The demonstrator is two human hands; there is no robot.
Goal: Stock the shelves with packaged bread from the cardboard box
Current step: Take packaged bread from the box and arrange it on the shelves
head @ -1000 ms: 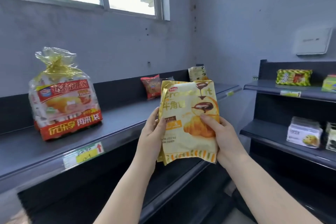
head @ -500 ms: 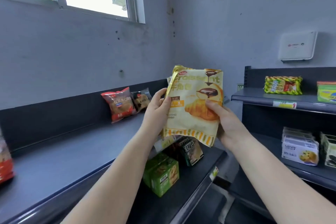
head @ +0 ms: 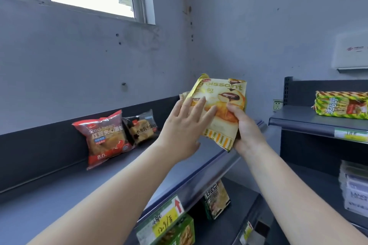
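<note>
Since the earlier frame left hand [head: 184,123] has flattened, fingers straight, against croissant packet [head: 223,109] gripped by right hand [head: 246,129], unplaced above top shelf [head: 59,191] far corner; two packets stocked

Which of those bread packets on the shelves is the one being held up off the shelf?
The yellow croissant packet, between both hands. The red bean packet and the dark packet beside it lean against the shelf's back panel.
</note>
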